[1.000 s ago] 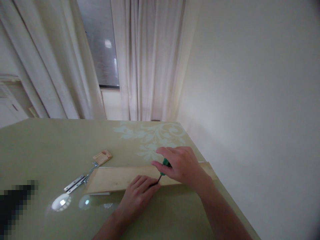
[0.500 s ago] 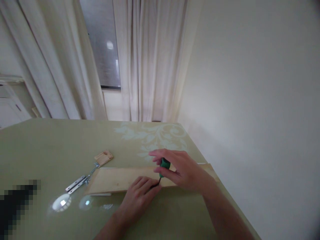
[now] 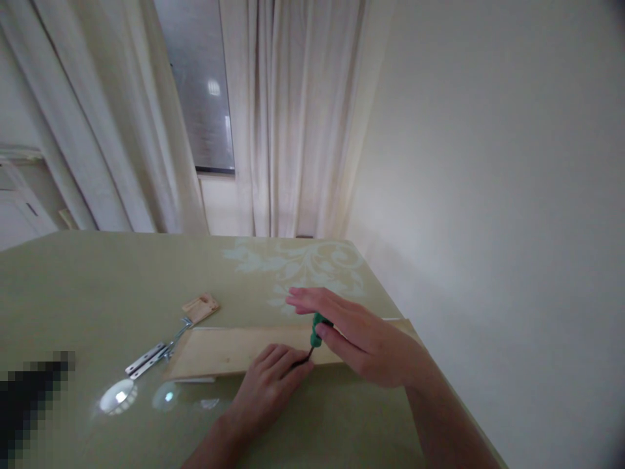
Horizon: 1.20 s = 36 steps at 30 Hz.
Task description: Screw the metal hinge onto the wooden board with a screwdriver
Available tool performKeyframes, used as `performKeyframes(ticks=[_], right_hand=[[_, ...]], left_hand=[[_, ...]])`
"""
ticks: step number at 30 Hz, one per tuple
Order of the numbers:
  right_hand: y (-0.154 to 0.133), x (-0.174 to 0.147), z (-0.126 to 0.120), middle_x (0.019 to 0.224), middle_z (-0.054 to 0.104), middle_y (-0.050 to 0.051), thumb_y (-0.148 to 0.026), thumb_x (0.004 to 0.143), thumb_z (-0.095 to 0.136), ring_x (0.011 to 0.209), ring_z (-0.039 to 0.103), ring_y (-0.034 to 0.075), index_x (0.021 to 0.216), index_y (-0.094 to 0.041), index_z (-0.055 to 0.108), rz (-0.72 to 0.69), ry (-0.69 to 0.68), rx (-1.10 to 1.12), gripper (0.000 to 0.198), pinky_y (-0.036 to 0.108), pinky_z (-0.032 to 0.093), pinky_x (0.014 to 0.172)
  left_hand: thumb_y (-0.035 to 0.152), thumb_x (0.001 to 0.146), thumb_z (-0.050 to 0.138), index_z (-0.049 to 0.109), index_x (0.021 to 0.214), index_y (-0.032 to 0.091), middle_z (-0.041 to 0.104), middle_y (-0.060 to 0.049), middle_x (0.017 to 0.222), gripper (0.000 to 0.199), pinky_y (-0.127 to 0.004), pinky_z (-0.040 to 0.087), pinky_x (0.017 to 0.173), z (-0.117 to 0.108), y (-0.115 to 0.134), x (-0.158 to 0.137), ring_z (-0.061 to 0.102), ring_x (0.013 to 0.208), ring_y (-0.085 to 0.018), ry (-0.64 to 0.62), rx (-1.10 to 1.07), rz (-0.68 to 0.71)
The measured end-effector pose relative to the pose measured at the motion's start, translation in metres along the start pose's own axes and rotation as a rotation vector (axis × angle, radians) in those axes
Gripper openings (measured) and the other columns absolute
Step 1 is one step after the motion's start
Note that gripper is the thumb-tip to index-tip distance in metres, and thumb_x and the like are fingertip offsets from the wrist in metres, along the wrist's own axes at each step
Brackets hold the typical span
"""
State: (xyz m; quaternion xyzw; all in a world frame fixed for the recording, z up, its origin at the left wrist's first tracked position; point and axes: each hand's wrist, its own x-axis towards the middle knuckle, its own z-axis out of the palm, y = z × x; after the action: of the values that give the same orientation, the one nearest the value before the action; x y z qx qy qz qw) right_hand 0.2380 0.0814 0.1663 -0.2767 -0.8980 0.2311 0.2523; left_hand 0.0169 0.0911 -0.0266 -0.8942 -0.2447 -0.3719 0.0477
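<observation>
My right hand (image 3: 368,335) is over the green handle of a screwdriver (image 3: 316,331), its thumb against the handle and its fingers stretched out to the left across the top. The dark shaft slants down to the near edge of a long, pale wooden board (image 3: 222,348). Pressed onto that edge is my left hand (image 3: 272,381), fingers bent on the board's face, with thumb and forefinger beside the screwdriver's tip. Whatever lies under the tip is hidden between them.
Left of the board lie metal hinges (image 3: 146,360), small metal hardware (image 3: 178,332) and a small wooden tag-like piece (image 3: 201,307). The green table (image 3: 122,280) meets a white wall (image 3: 488,228) on the right. Curtains (image 3: 303,117) hang behind it.
My right hand has turned about the screwdriver's handle, its fingers straighter and its wrist a little farther right. The left hand stays on the board.
</observation>
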Motion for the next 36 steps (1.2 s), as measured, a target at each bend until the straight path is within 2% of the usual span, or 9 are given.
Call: performKeyframes(ticks=[3, 7, 10, 12, 15, 19, 27, 33, 36], right_hand=[[0.008, 0.003, 0.006, 0.133, 0.074, 0.004, -0.025, 0.107, 0.058, 0.12, 0.069, 0.017, 0.152, -0.031, 0.052, 0.003, -0.003, -0.067, 0.046, 0.031, 0.051, 0.102], [0.018, 0.004, 0.021, 0.088, 0.08, 0.004, -0.019, 0.104, 0.058, 0.08, 0.075, 0.019, 0.139, -0.024, 0.066, 0.09, 0.165, -0.567, 0.036, 0.028, 0.052, 0.073], [0.019, 0.005, 0.023, 0.092, 0.08, 0.006, -0.024, 0.105, 0.056, 0.083, 0.075, 0.021, 0.134, -0.022, 0.068, 0.121, 0.209, -0.653, 0.031, 0.029, 0.052, 0.073], [0.015, 0.003, 0.017, 0.111, 0.079, 0.007, -0.027, 0.103, 0.061, 0.101, 0.074, 0.022, 0.137, -0.024, 0.065, 0.102, 0.2, -0.531, 0.034, 0.032, 0.055, 0.086], [0.008, -0.001, 0.005, 0.136, 0.07, 0.007, -0.009, 0.095, 0.059, 0.127, 0.063, 0.022, 0.145, -0.027, 0.057, 0.035, 0.115, -0.28, 0.054, 0.037, 0.051, 0.107], [0.009, -0.003, -0.003, 0.141, 0.065, 0.005, 0.0, 0.097, 0.051, 0.133, 0.06, 0.018, 0.149, -0.031, 0.052, -0.008, 0.066, -0.03, 0.061, 0.038, 0.047, 0.116], [0.032, 0.013, 0.025, 0.113, 0.075, 0.006, -0.027, 0.103, 0.067, 0.094, 0.076, 0.015, 0.134, -0.025, 0.064, -0.009, 0.152, 0.584, 0.032, 0.029, 0.061, 0.082], [0.047, 0.026, 0.052, 0.056, 0.061, -0.006, -0.041, 0.097, 0.074, 0.045, 0.055, 0.007, 0.1, -0.018, 0.076, 0.105, 0.214, 0.855, 0.023, 0.017, 0.046, 0.045], [0.045, 0.034, 0.06, 0.053, 0.058, -0.007, -0.043, 0.098, 0.071, 0.041, 0.049, 0.006, 0.099, -0.019, 0.076, 0.152, 0.466, 0.762, 0.024, 0.016, 0.042, 0.042]], left_hand=[[0.022, 0.108, 0.053, 0.071, 0.121, 0.02, 0.076, -0.009, 0.114, 0.022, -0.036, 0.054, 0.087, 0.0, 0.0, 0.0, 0.069, 0.099, -0.022, -0.007, 0.014, 0.0], [0.022, 0.11, 0.048, 0.07, 0.121, 0.019, 0.076, -0.008, 0.114, 0.025, -0.037, 0.054, 0.086, 0.0, 0.0, 0.0, 0.068, 0.099, -0.022, -0.009, 0.004, 0.0], [0.021, 0.11, 0.048, 0.07, 0.122, 0.019, 0.076, -0.009, 0.114, 0.026, -0.037, 0.054, 0.087, -0.001, 0.0, 0.001, 0.068, 0.099, -0.021, -0.006, 0.004, 0.01], [0.022, 0.11, 0.048, 0.07, 0.122, 0.019, 0.076, -0.009, 0.114, 0.025, -0.037, 0.054, 0.087, -0.001, 0.0, 0.0, 0.068, 0.099, -0.022, -0.01, 0.005, 0.01], [0.022, 0.109, 0.05, 0.07, 0.123, 0.019, 0.076, -0.009, 0.115, 0.025, -0.037, 0.054, 0.087, -0.001, 0.0, 0.0, 0.068, 0.099, -0.022, -0.022, -0.002, 0.0], [0.02, 0.108, 0.051, 0.07, 0.123, 0.019, 0.075, -0.009, 0.115, 0.024, -0.037, 0.054, 0.087, -0.001, 0.0, -0.001, 0.068, 0.099, -0.021, -0.008, -0.001, 0.006], [0.019, 0.109, 0.049, 0.07, 0.121, 0.02, 0.075, -0.008, 0.115, 0.024, -0.035, 0.054, 0.087, -0.004, 0.002, 0.002, 0.068, 0.101, -0.021, -0.015, 0.063, 0.03], [0.032, 0.109, 0.052, 0.069, 0.118, 0.021, 0.075, -0.009, 0.114, 0.023, -0.038, 0.053, 0.091, -0.005, -0.001, 0.003, 0.069, 0.103, -0.023, -0.05, 0.161, -0.114], [0.067, 0.099, 0.056, 0.062, 0.139, 0.016, 0.069, -0.019, 0.135, 0.065, -0.053, 0.047, 0.105, -0.003, -0.007, 0.001, 0.064, 0.122, -0.036, 0.004, 0.345, -0.3]])
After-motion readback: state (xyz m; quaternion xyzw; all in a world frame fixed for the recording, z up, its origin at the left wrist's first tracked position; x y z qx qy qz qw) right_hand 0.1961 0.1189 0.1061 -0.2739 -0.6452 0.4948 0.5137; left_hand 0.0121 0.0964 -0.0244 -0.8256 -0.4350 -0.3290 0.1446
